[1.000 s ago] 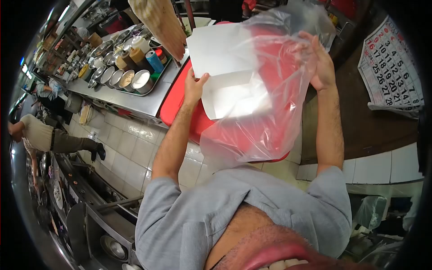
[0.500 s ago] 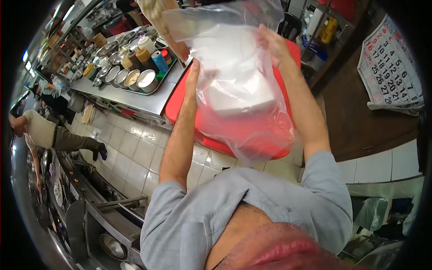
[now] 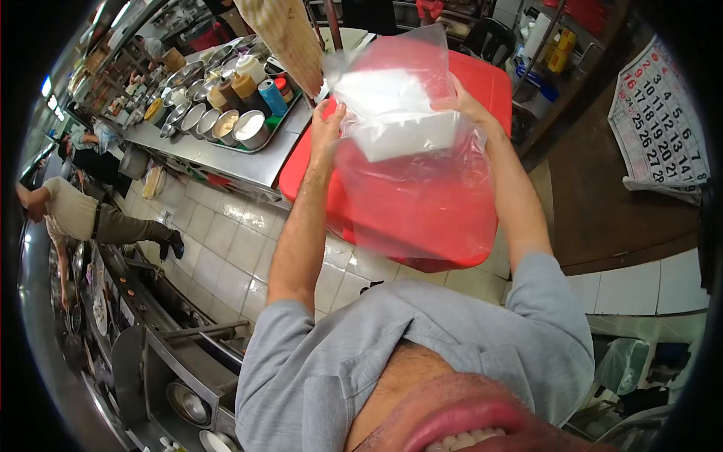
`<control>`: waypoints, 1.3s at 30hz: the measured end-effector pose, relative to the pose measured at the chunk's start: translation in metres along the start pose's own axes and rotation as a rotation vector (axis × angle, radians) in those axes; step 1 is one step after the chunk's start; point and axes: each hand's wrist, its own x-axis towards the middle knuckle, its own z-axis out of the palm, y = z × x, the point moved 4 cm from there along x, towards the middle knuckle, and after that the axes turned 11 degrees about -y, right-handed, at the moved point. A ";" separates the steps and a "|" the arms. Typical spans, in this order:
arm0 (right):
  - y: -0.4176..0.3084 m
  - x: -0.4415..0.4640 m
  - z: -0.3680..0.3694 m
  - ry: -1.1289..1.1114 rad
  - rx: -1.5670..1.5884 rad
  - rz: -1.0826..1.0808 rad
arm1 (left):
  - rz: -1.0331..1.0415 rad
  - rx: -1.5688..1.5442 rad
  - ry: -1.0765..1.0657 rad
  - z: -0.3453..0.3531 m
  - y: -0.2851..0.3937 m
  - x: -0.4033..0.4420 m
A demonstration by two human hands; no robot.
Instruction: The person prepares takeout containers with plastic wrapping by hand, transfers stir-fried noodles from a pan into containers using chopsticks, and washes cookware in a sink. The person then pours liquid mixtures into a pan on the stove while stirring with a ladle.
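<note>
A clear plastic bag [image 3: 414, 200] with white box-like packs [image 3: 407, 135] inside is held up over a red rounded surface [image 3: 482, 75]. At the bag's left edge is my left hand [image 3: 327, 124], its fingers bent against the plastic beside the packs. My right hand [image 3: 468, 105] grips the right side near the top, with the thumb along the packs and other fingers partly hidden behind. The lower part of the bag hangs loose, and the red shows through it.
To the left, a steel counter [image 3: 248, 166] carries a tray with metal bowls [image 3: 250, 129], sauce bottles and a blue can [image 3: 272, 98]. Another person [image 3: 75, 207] leans over the stove at far left. A calendar [image 3: 659, 120] hangs on the right; a yellowish cloth [image 3: 282, 38] is near the bag.
The packs have shifted up within the bag and tilted, and the bag's lower part spreads flatter. My left hand has changed its hold at the left edge. The view has shifted slightly.
</note>
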 end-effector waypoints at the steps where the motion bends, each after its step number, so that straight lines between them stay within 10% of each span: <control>1: -0.002 -0.010 0.003 0.022 -0.061 0.068 | -0.094 -0.060 0.018 0.007 0.005 -0.009; 15: -0.044 -0.049 0.015 0.184 0.456 -0.151 | 0.412 0.168 -0.168 -0.006 0.017 -0.053; 23: 0.018 -0.053 0.043 0.317 0.317 -0.013 | -0.146 -0.181 -0.262 -0.027 0.006 -0.025; 25: 0.024 -0.053 0.035 0.459 0.283 0.204 | -0.185 0.413 -0.336 -0.019 0.008 -0.016; 29: 0.067 -0.032 0.001 0.485 0.298 0.255 | -0.107 0.607 -0.504 0.002 0.024 -0.013; 33: 0.031 -0.035 0.007 0.454 0.408 -0.041 | 0.162 0.384 -0.450 -0.003 0.023 0.010; 39: 0.007 -0.043 0.017 0.720 -0.038 -0.213 | -0.421 0.268 -0.384 -0.033 0.035 0.028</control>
